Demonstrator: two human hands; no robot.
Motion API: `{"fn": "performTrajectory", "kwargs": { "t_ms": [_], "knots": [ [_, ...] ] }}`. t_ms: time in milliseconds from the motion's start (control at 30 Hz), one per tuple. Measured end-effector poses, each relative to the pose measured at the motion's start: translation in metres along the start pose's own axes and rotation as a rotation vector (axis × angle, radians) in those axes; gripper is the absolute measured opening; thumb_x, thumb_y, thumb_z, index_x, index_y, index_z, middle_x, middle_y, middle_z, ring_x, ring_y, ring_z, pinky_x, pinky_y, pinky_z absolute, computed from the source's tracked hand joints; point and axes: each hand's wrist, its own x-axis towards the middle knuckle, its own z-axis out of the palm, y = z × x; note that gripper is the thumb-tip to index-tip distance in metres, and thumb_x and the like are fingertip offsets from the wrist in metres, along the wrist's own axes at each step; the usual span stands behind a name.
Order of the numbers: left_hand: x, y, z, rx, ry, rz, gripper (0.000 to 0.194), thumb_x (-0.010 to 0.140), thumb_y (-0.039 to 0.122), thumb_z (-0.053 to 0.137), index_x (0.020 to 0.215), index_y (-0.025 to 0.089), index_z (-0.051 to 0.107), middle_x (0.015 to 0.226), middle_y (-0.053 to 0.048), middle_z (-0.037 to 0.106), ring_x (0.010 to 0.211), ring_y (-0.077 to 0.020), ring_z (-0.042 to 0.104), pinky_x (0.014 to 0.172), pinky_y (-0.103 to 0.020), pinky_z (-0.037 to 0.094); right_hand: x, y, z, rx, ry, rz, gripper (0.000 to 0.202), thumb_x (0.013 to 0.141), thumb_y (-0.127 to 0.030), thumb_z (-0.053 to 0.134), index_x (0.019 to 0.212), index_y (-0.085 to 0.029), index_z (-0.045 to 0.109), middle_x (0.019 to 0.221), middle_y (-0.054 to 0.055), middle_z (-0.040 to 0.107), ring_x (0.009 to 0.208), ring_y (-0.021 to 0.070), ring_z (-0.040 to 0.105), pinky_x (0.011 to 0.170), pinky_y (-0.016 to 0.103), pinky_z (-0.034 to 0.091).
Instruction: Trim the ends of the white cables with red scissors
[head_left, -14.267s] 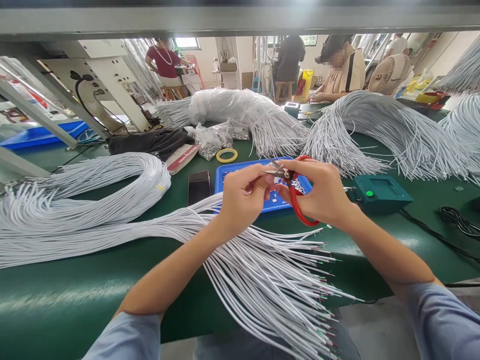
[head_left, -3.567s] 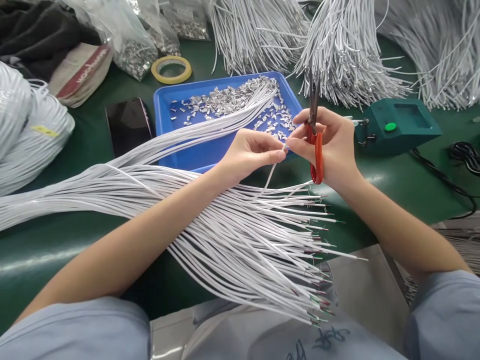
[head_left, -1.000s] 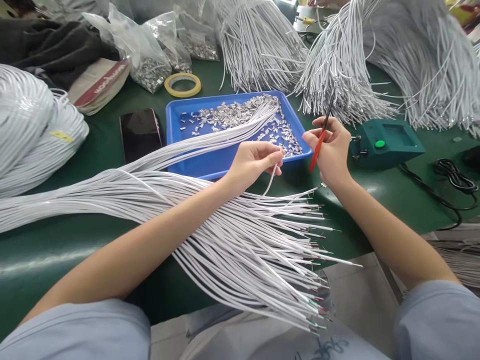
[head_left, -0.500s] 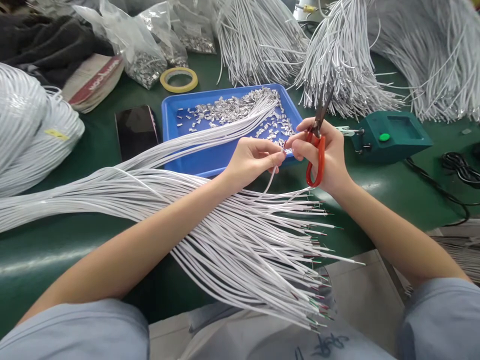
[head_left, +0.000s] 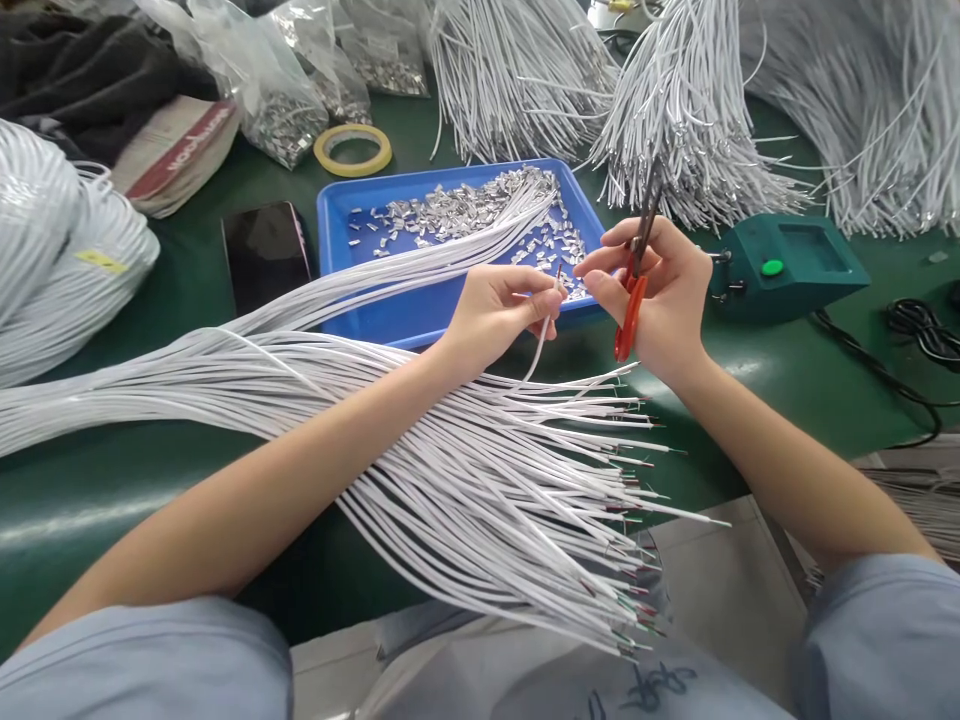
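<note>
Between thumb and fingers, my left hand (head_left: 504,308) pinches a white cable (head_left: 541,345) close to its end, where thin dark-coloured cores stick up. My right hand (head_left: 660,295) is closed around red-handled scissors (head_left: 631,310), their dark blades pointing up and away from the cable. The right thumb and forefinger are a short way from the cable end, apart from it. Under my left forearm spreads a fan of white cables (head_left: 480,450) with stripped ends. Behind the hands, a blue tray (head_left: 390,310) holds many small metal connectors (head_left: 465,205) and the ends of another cable bunch.
A green device (head_left: 795,265) with a green button stands right of my right hand. Left are a phone (head_left: 266,255), yellow tape roll (head_left: 352,150) and coiled white cable (head_left: 60,250). Bags of metal parts (head_left: 281,125) and hanging cable bundles (head_left: 682,120) line the back.
My right fingers have drawn away from the cable end, uncovering the cores. The scissors have turned slightly in my right hand. My left hand keeps its pinch on the cable.
</note>
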Motion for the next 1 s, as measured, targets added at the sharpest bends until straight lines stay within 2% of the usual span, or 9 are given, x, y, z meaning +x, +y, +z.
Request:
{"fn": "performTrajectory", "kwargs": {
  "t_ms": [200, 367, 567, 733, 1000],
  "knots": [
    [-0.0006, -0.0003, -0.0008, 0.004, -0.07, -0.01, 0.033, 0.072, 0.044, 0.077, 0.072, 0.012, 0.069, 0.06, 0.0, 0.062, 0.05, -0.0086, 0.06, 0.052, -0.022, 0.053, 0.0005, 0.0025, -0.0006, 0.025, -0.058, 0.034, 0.023, 0.075, -0.038, 0.073, 0.088, -0.031, 0.056, 0.075, -0.003, 0.067, 0.076, 0.0167, 0.068, 0.078, 0.037, 0.056],
    [-0.0011, -0.0002, -0.0007, 0.013, -0.126, 0.022, 0.033, 0.073, 0.044, 0.076, 0.07, 0.013, 0.067, 0.059, 0.0, 0.062, 0.049, -0.0081, 0.06, 0.051, -0.021, 0.051, -0.0014, 0.0021, 0.0013, 0.037, -0.082, 0.033, 0.025, 0.073, -0.04, 0.075, 0.086, -0.03, 0.057, 0.072, -0.004, 0.068, 0.066, 0.0155, 0.066, 0.069, 0.035, 0.058],
    [-0.0014, 0.0014, -0.0007, 0.084, -0.123, 0.094, 0.034, 0.072, 0.045, 0.077, 0.067, 0.012, 0.067, 0.056, 0.001, 0.063, 0.047, -0.006, 0.058, 0.048, -0.018, 0.051, -0.0017, 0.0035, 0.0006, 0.009, -0.106, -0.002, 0.024, 0.076, -0.042, 0.073, 0.088, -0.028, 0.057, 0.072, -0.004, 0.068, 0.069, 0.0151, 0.068, 0.07, 0.035, 0.06],
    [-0.0007, 0.0005, -0.0008, 0.085, -0.098, 0.098, 0.035, 0.069, 0.046, 0.079, 0.067, 0.013, 0.068, 0.054, 0.001, 0.063, 0.046, -0.0058, 0.058, 0.046, -0.017, 0.051, -0.0007, 0.0061, -0.0029, -0.035, -0.136, 0.002, 0.026, 0.078, -0.045, 0.071, 0.091, -0.028, 0.058, 0.075, -0.003, 0.067, 0.076, 0.0173, 0.07, 0.074, 0.036, 0.061],
    [-0.0004, -0.0026, -0.0011, 0.067, -0.09, 0.142, 0.028, 0.07, 0.039, 0.08, 0.067, 0.013, 0.069, 0.053, 0.001, 0.064, 0.044, -0.0059, 0.058, 0.044, -0.016, 0.05, 0.0013, 0.0057, -0.0063, -0.023, -0.185, -0.009, 0.025, 0.077, -0.043, 0.072, 0.093, -0.029, 0.058, 0.076, -0.003, 0.065, 0.078, 0.0169, 0.069, 0.071, 0.035, 0.06]
  ]
}}
